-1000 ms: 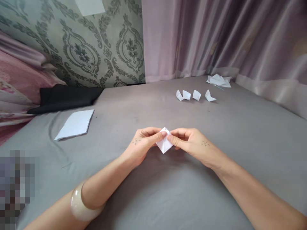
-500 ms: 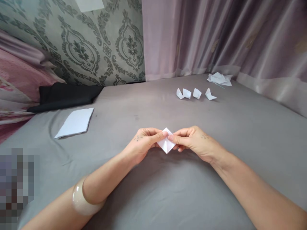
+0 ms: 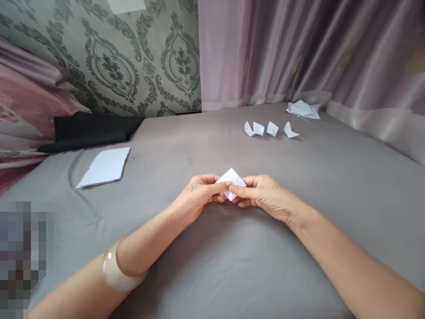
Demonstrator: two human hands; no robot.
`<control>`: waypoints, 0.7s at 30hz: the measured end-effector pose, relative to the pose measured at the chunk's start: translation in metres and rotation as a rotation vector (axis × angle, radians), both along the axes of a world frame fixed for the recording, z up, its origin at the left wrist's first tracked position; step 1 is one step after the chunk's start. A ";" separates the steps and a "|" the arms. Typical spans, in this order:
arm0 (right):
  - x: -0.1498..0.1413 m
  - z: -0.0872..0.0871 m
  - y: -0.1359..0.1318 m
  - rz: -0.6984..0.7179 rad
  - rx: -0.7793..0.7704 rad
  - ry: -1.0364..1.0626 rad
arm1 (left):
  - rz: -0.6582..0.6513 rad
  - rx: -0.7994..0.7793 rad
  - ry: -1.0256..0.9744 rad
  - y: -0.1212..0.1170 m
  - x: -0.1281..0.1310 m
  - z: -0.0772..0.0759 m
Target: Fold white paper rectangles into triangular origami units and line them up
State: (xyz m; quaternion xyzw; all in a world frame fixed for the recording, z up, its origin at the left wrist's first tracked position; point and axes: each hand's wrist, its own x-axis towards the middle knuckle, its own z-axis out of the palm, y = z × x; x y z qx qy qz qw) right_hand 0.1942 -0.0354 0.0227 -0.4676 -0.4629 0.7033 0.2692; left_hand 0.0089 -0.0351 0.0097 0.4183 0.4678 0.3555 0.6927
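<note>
A small white folded paper (image 3: 231, 175), diamond-shaped with one corner pointing away from me, is held above the grey sheet between both hands. My left hand (image 3: 202, 191) pinches its left side, thumb lying on top and fingers beneath. From the right, my right hand (image 3: 262, 195) grips it the same way, and the two thumb tips meet near the paper's middle. Parts of the paper's left and right corners are hidden by the fingers. A pale bangle (image 3: 116, 270) sits on my left forearm.
Several small folded white paper pieces (image 3: 272, 129) stand in a row farther back. Behind them on the right lies a loose paper pile (image 3: 302, 108). A white paper stack (image 3: 106, 167) and a folded black cloth (image 3: 96, 132) lie to the left on the grey sheet (image 3: 179, 146).
The folded paper has shifted slightly away from me within the fingers, so more of its far corner shows. Both thumbs now press on its nearer half.
</note>
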 end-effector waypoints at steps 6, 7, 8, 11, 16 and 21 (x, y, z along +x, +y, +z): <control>0.000 -0.007 0.002 -0.030 -0.052 0.019 | 0.048 0.095 0.060 -0.002 0.005 0.002; 0.001 -0.007 0.002 -0.036 -0.058 0.025 | 0.047 0.094 0.047 -0.003 0.006 0.003; 0.001 -0.007 0.003 -0.043 -0.059 0.028 | 0.038 0.087 0.031 -0.002 0.006 0.003; 0.002 -0.006 0.004 -0.061 -0.048 0.023 | -0.015 0.074 -0.003 -0.001 0.004 0.001; 0.003 -0.003 0.002 -0.051 -0.010 0.002 | 0.022 0.116 -0.013 -0.001 0.002 0.000; 0.003 -0.002 0.002 -0.046 0.048 -0.045 | -0.003 0.076 -0.032 -0.002 0.002 0.005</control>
